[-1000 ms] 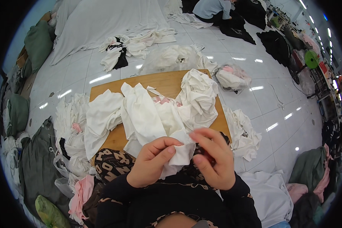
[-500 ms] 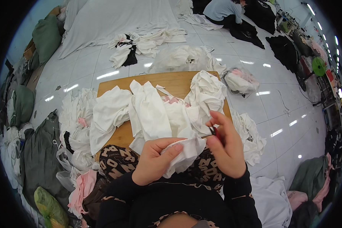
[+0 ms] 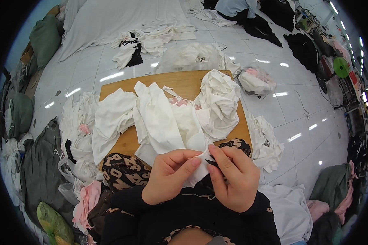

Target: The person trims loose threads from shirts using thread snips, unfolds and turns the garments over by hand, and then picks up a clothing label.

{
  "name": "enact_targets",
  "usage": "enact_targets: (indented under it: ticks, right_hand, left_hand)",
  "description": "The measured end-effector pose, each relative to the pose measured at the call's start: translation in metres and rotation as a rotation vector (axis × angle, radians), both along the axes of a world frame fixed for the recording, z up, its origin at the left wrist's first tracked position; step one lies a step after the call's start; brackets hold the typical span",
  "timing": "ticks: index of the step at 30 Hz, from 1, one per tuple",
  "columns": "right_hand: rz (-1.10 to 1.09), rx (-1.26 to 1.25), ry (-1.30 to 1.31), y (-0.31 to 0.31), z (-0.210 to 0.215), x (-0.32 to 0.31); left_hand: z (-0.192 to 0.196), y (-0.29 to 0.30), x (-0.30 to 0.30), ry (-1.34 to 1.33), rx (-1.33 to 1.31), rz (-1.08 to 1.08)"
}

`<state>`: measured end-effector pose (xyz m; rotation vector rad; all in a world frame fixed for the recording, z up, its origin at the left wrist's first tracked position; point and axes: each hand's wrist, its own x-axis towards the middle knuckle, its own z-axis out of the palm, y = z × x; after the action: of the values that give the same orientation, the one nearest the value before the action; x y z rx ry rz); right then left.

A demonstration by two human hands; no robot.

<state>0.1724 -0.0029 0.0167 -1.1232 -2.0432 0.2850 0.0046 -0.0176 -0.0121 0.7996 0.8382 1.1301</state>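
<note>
My left hand [image 3: 171, 173] pinches the edge of a white garment [image 3: 161, 118] between thumb and fingers, above my lap. The garment stretches back from there over a low wooden table [image 3: 180, 79]. Right beside it, my right hand [image 3: 235, 175] is closed on thread snips [image 3: 211, 163]; only their dark part shows, pointing at the cloth, and the rest is hidden in the palm. The right thumb and index finger meet at the cloth's edge. I cannot tell whether they grip it too.
A crumpled white garment pile [image 3: 218, 104] lies on the table's right, another white piece [image 3: 114, 114] on its left. White cloth heaps [image 3: 79, 122] flank the table. Clear plastic bags [image 3: 256, 81] sit behind it on the tiled floor. A person [image 3: 237, 10] sits at the back.
My right hand has come left and down to the cloth's edge, against my left hand. The snips' red part, seen before, is now covered. The view has shifted slightly.
</note>
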Motion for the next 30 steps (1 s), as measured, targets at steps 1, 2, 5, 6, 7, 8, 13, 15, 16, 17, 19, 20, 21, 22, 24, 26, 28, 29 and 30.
enact_targets:
  ticks: [1, 2, 5, 6, 7, 8, 13, 15, 16, 17, 19, 20, 21, 22, 24, 26, 28, 29, 30]
  right_hand:
    - [0.001, 0.025, 0.006, 0.000, -0.001, 0.000]
    - [0.001, 0.025, 0.007, 0.000, -0.001, 0.001]
    - [-0.004, 0.037, 0.015, 0.000, 0.001, 0.002]
    - [-0.008, 0.039, 0.002, -0.001, 0.003, 0.002]
    - [-0.014, 0.042, -0.011, -0.001, 0.004, 0.002]
    - [-0.017, 0.043, -0.010, -0.001, 0.004, 0.002]
    - [-0.015, 0.071, -0.049, -0.001, 0.005, 0.003]
    - [-0.020, 0.072, -0.059, -0.001, 0.006, 0.002]
    - [-0.030, 0.072, -0.073, -0.002, 0.006, 0.003]
    - [-0.032, 0.073, -0.074, -0.002, 0.006, 0.003]
    - [-0.048, 0.051, -0.083, -0.003, 0.006, 0.002]
    - [-0.050, 0.054, -0.083, -0.003, 0.007, 0.002]
    - [-0.008, -0.051, 0.002, -0.002, 0.007, 0.002]
    - [0.039, -0.157, 0.086, -0.001, 0.007, 0.001]
    - [0.136, -0.240, 0.187, 0.003, 0.005, 0.004]
    - [0.229, -0.324, 0.285, 0.006, -0.003, 0.007]
    - [0.386, -0.739, 0.673, 0.009, -0.010, 0.009]
    - [0.449, -0.897, 0.880, 0.008, -0.008, 0.007]
    - [0.449, -0.894, 0.878, 0.008, -0.009, 0.006]
  left_hand:
    - [0.003, 0.000, 0.001, 0.012, 0.004, -0.002]
    - [0.004, 0.000, 0.001, 0.024, 0.009, -0.003]
    - [0.004, -0.001, 0.002, 0.050, 0.015, -0.011]
    - [0.005, -0.002, 0.002, 0.050, 0.015, -0.012]
    - [0.005, -0.002, 0.002, 0.061, 0.014, -0.017]
    - [0.006, -0.002, 0.002, 0.073, 0.014, -0.022]
    - [0.004, -0.002, 0.004, 0.099, 0.051, -0.012]
    - [0.005, -0.003, 0.004, 0.102, 0.077, 0.000]
    - [0.006, -0.002, 0.005, 0.115, 0.083, 0.000]
    - [0.007, -0.002, 0.006, 0.128, 0.090, 0.001]
    - [0.007, -0.002, 0.005, 0.133, 0.079, -0.005]
    - [0.007, -0.001, 0.005, 0.138, 0.068, -0.009]
    - [0.006, -0.001, 0.005, 0.138, 0.071, -0.010]
    - [0.004, -0.002, 0.005, 0.094, 0.074, -0.004]
    - [0.003, -0.004, 0.004, 0.050, 0.080, 0.006]
    - [0.004, -0.004, 0.002, 0.016, 0.089, -0.011]
    - [0.007, -0.004, 0.002, 0.055, 0.104, -0.006]
    - [0.009, -0.004, 0.002, 0.096, 0.117, 0.001]
    - [0.010, -0.003, 0.003, 0.094, 0.120, 0.000]
